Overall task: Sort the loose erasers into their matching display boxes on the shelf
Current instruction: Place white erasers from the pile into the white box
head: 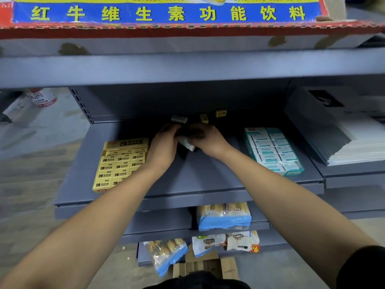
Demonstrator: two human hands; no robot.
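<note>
Both my hands reach deep into the grey shelf (187,180). My left hand (164,147) and my right hand (206,138) meet at the shelf's dark middle, closed together around white loose erasers (187,144); which hand holds them I cannot tell. Behind them lie a white eraser (179,119) and two small yellow erasers (220,113) in shadow. A yellow display box (118,165) of 2B erasers stands at the left, partly hidden by my left forearm. A teal display box (273,151) of white erasers stands at the right.
A stack of grey and white paper (341,138) lies on the neighbouring shelf to the right. Snack bags (224,215) fill the lower shelves, with a cardboard box (206,265) on the floor. An upper shelf carries a red and blue drinks carton (166,13).
</note>
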